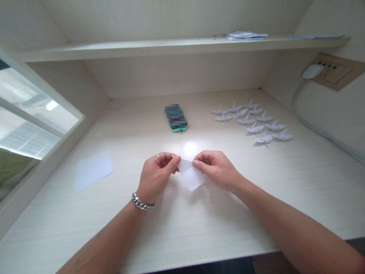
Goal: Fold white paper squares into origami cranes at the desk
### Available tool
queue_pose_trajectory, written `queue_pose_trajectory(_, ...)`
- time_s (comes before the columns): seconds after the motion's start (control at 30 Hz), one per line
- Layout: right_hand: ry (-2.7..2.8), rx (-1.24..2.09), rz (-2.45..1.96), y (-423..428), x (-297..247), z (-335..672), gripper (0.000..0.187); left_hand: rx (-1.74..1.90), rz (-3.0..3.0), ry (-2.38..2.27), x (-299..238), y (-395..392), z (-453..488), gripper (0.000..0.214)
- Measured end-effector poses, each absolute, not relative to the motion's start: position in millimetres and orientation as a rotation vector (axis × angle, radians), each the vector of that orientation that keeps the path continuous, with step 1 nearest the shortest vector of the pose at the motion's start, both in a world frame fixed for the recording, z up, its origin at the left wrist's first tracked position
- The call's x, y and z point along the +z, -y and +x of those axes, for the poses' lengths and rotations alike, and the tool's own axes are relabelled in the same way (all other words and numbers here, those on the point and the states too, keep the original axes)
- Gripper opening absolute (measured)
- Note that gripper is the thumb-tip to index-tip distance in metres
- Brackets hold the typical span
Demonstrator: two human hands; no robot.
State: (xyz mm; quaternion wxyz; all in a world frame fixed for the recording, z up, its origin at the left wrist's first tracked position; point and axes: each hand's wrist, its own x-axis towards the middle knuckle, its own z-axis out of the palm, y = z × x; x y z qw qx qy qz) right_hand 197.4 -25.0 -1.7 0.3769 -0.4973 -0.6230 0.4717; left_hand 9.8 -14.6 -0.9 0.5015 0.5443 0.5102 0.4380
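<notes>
A small white sheet of paper, partly folded over along its upper edge, is held just above the desk between my two hands. My left hand, with a ring and a chain bracelet at the wrist, pinches its upper left corner between thumb and fingers. On the other side, my right hand pinches the paper near its upper right. Behind and to the right, several folded paper cranes stand grouped on the desk. The fingertips under the paper are partly hidden.
A stack of white paper squares lies at the left. A pixelated dark phone-like object with a green edge lies behind my hands. More papers rest on the shelf. A charger with a cable is plugged in at right.
</notes>
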Motion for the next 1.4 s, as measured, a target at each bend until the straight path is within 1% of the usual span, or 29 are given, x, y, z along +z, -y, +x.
queue_pose_trajectory(0.13,1.576,1.263,-1.252,24,-2,198,0.016,0.989,1.330,-1.229,-1,15,12,0.019)
queue_pose_trajectory(0.37,1.499,1.325,-1.215,19,-2,206,0.019,1.074,1.253,-1.221,-4,11,4,0.022)
queue_pose_trajectory(0.47,1.522,1.266,-1.214,20,-1,206,0.017,1.046,1.316,-1.246,-2,13,6,0.020)
queue_pose_trajectory(0.6,1.744,1.155,-1.258,25,0,198,0.014,0.939,1.464,-1.227,2,21,17,0.019)
queue_pose_trajectory(0.7,1.809,1.155,-1.285,26,1,195,0.015,0.920,1.480,-1.208,3,24,20,0.018)
queue_pose_trajectory(0.9,1.726,1.281,-1.280,19,3,211,0.012,1.058,1.286,-1.222,-2,14,5,0.020)
queue_pose_trajectory(1.0,1.618,1.269,-1.289,17,2,215,0.012,1.142,1.204,-1.207,-5,12,2,0.021)
queue_pose_trajectory(1.1,1.620,1.238,-1.235,19,1,210,0.016,1.090,1.241,-1.178,-6,14,7,0.021)
queue_pose_trajectory(1.23,1.644,1.192,-1.234,21,1,204,0.016,0.977,1.334,-1.166,-3,18,11,0.019)
queue_pose_trajectory(1.4,1.828,1.195,-1.295,22,2,204,0.015,0.745,1.654,-1.170,2,20,12,0.015)
